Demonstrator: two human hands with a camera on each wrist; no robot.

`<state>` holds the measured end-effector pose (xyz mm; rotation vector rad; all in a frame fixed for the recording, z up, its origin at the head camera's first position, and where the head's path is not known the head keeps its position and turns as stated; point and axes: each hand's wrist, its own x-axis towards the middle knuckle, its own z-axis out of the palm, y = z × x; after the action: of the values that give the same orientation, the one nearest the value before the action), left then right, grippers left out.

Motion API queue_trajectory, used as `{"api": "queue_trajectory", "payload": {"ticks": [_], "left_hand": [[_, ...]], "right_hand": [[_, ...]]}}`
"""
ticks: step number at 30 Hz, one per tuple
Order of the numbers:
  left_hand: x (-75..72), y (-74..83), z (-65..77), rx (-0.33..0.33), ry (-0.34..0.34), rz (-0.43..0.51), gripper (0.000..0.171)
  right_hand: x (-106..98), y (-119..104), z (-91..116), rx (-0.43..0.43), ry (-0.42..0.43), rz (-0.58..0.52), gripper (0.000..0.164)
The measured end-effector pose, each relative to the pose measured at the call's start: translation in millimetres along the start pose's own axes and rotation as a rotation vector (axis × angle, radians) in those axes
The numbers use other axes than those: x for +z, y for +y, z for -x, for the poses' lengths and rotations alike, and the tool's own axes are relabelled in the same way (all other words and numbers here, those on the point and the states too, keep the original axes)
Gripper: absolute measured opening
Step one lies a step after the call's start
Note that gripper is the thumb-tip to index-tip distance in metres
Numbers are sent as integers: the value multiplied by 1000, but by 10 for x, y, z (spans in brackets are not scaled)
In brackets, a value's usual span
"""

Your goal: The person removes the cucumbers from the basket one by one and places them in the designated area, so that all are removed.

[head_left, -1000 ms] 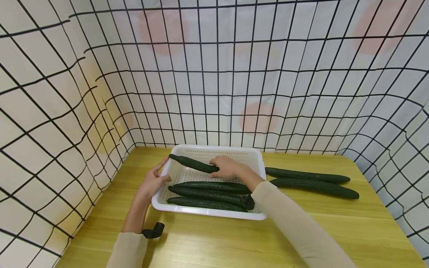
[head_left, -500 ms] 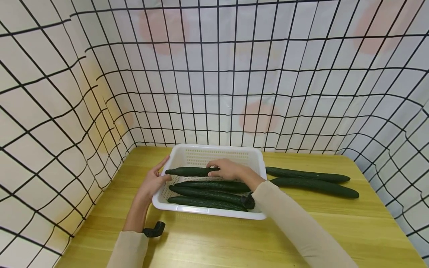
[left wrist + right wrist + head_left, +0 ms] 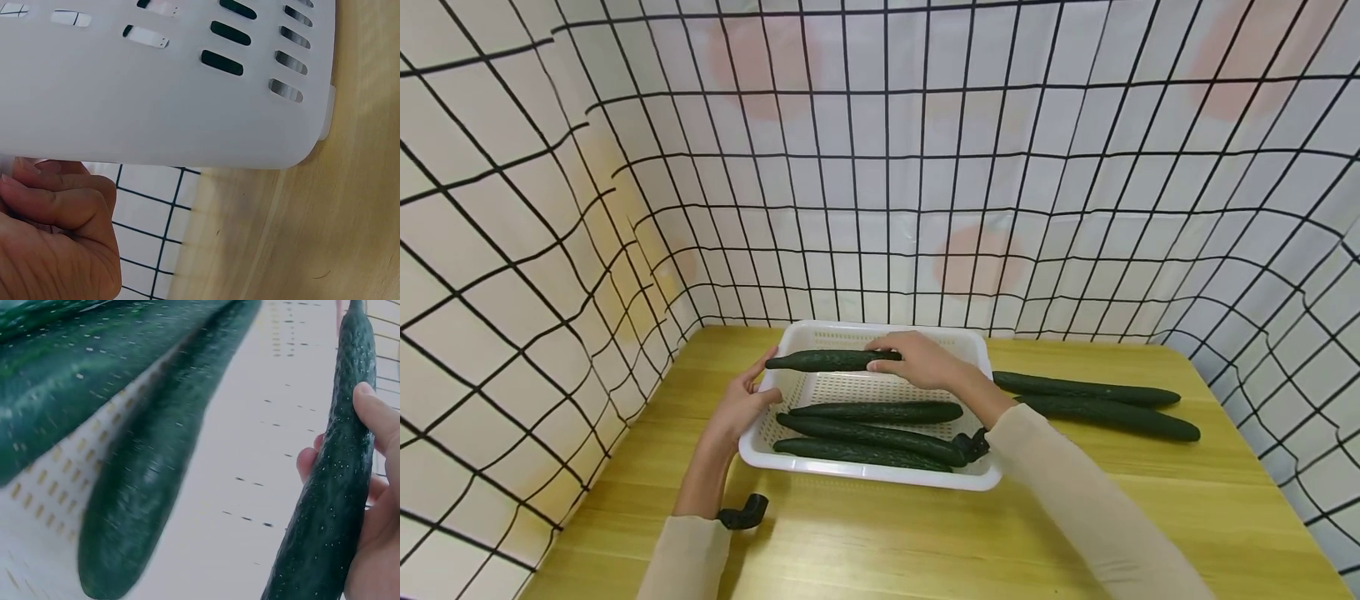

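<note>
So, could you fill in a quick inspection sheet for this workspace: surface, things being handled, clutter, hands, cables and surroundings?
Surface: wooden table, with light glare near the front.
Job's things: white basket with three cucumbers lying inside; two other cucumbers on the table to its right.
Clutter: nothing seen.
Left hand: grips the basket's left rim.
Right hand: holds one more cucumber over the basket.
Wrists: a black device on the left, another on the right.
Cables: nothing seen.
Surroundings: black grid before a pale backdrop with faint pink patches.
</note>
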<state>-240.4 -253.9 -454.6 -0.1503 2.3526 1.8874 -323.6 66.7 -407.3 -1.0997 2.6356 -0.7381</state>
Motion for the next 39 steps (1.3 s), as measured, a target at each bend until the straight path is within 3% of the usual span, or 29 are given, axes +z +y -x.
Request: {"api": "queue_trajectory", "payload": {"ticks": [6,14,39], "left_hand": [[13,2,8,1,-4,-17,86],[2,2,-15,-12,11,-23,89],[12,19,21,-12,13,-42,89]], "right_hand": [[-231,-78,141,-21,51,4,52],[-475,-28,467,19,96,3,51],[-775,785,1737,205,225,16,56]]}}
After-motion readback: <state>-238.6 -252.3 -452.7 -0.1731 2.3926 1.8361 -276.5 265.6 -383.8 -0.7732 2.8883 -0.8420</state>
